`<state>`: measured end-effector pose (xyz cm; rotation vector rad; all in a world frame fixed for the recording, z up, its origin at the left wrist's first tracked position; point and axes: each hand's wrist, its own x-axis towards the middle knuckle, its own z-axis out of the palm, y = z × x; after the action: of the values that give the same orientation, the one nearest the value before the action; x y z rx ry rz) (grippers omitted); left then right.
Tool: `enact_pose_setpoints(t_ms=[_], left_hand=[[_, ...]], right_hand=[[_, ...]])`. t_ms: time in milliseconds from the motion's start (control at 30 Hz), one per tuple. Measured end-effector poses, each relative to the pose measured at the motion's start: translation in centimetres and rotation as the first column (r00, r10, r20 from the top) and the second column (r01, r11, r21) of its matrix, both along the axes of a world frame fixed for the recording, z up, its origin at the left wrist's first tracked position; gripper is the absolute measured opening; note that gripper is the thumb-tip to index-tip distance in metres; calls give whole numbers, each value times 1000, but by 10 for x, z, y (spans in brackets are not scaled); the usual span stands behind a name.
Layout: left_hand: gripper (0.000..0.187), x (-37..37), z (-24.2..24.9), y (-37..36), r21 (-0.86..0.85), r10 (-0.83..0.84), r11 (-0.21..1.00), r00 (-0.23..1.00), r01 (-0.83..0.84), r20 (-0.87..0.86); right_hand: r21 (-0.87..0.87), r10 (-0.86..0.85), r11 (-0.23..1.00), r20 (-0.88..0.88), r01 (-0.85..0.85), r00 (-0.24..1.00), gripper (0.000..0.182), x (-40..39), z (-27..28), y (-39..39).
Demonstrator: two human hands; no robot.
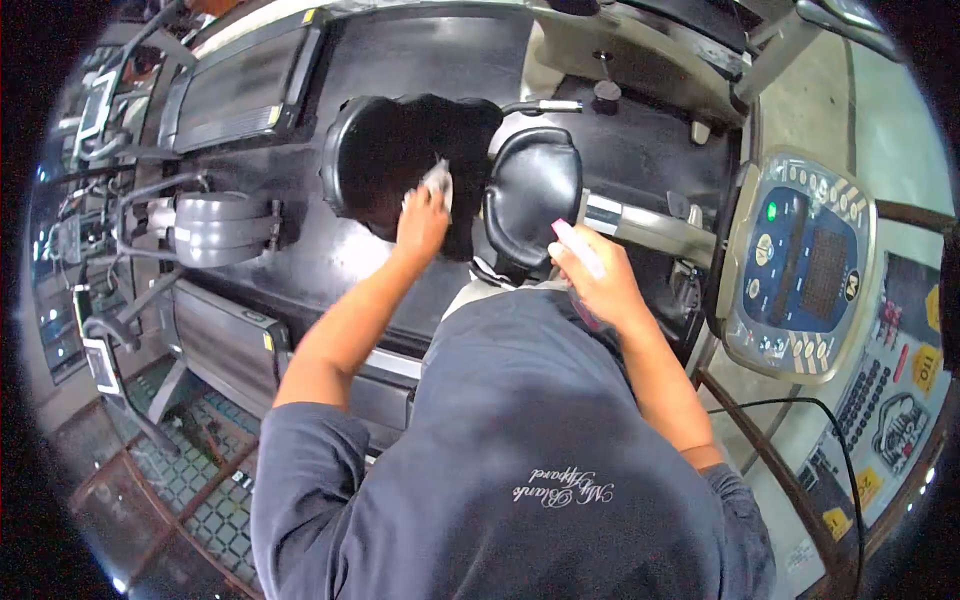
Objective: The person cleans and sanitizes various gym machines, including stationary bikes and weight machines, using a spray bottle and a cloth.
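Observation:
My left hand [425,222] is closed on a crumpled light cloth [438,184], which lies against the black padded backrest [395,150] of a seated exercise machine. My right hand [600,272] grips a spray bottle [580,249] with a pink and white top, held just beside the black seat [535,195]. The seat pad looks shiny. Most of the bottle's body is hidden behind my fingers and shirt.
A machine console [800,268] with a display and buttons stands at the right. At the upper left is a treadmill [245,85], with an elliptical machine [215,228] below it. A metal handle [545,106] juts out above the seat, and a black cable [850,460] hangs at lower right.

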<state>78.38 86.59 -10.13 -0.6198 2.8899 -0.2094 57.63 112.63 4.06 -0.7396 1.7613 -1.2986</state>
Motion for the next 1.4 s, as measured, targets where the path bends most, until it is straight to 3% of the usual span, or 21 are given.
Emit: enact_pose_setpoints(t_ms=[33, 67, 133, 200, 267, 300, 400, 533, 600, 733, 767, 867, 933, 967, 1033, 1133, 1200, 1233, 1300, 1367, 1400], left_hand=[[25, 16, -36, 8, -79, -142, 986, 989, 145, 38], [27, 21, -48, 17, 79, -108, 992, 982, 96, 157], [27, 17, -37, 19, 161, -135, 982, 970, 103, 202], [25, 5, -15, 4, 191, 0, 982, 998, -11, 61], [17, -14, -10, -29, 18, 38, 999, 999, -37, -39], [17, -33, 41, -36, 15, -18, 1000, 998, 19, -59], [16, -55, 89, -65, -113, -85, 991, 980, 66, -181], [15, -46, 63, -32, 45, 180, 984, 957, -175, -229], [17, -15, -4, -14, 48, 109, 993, 991, -105, -76], [21, 28, -67, 46, 187, -84, 982, 968, 39, 237], [20, 35, -86, 51, 221, -60, 975, 978, 15, 199], [21, 24, -67, 25, 208, -74, 977, 982, 37, 175], [21, 1, -24, 1, 180, -45, 983, 999, 44, 3], [20, -10, -30, -16, 116, 77, 991, 996, -71, -49], [19, -37, 21, -45, -50, -30, 998, 997, 26, -78], [16, -46, 41, -52, 4, 17, 1000, 975, -16, -221], [15, -35, 11, -34, 10, 74, 997, 974, -73, -216], [14, -31, 4, -17, 54, 150, 988, 983, -145, -104], [15, -5, -45, 15, 112, 105, 990, 986, -91, -131], [20, 28, -141, 46, 233, 246, 942, 969, -240, 4], [23, 25, -118, 57, 233, -26, 972, 971, -31, 237]], right_hand=[[-5, -3, 1000, -6, 3, 1000, 27, 0, -1, 2], [9, 1, 1000, -17, -1, 1000, 27, 0, -2, 3], [36, 26, 999, -32, -25, 999, 27, 0, -3, 6], [49, 21, 999, -5, -21, 1000, 27, 1, -4, 5], [67, 22, 998, 6, -22, 1000, 27, 1, -3, 3], [61, 14, 998, 9, -14, 1000, 27, 1, -4, 2], [61, -6, 998, 15, 6, 1000, 28, 0, -5, 0], [90, -8, 996, 18, 6, 1000, 28, -3, -3, -2], [103, -10, 995, 29, 7, 1000, 28, -4, 4, -3], [103, -7, 995, -29, 10, 1000, 27, 0, -2, 0], [100, -9, 995, -32, 12, 999, 27, 1, -1, -1], [107, -5, 994, -18, 7, 1000, 26, 4, 1, -2], [134, 6, 991, 12, -8, 1000, 25, 6, 6, -7], [129, 8, 992, 16, -10, 1000, 25, 7, 5, -7], [123, 8, 992, 22, -11, 1000, 26, 8, 3, -7], [136, 4, 991, 24, -7, 1000, 26, 8, 3, -6], [122, -3, 993, 9, 2, 1000, 26, 9, 3, -4], [116, -13, 993, -2, 13, 1000, 26, 8, 2, -2], [158, -5, 987, -27, 9, 1000, 25, 8, 0, 4], [200, 8, 980, -46, 1, 999, 24, 8, 0, 10], [218, 22, 976, -49, -11, 999, 23, 9, 2, 12]])
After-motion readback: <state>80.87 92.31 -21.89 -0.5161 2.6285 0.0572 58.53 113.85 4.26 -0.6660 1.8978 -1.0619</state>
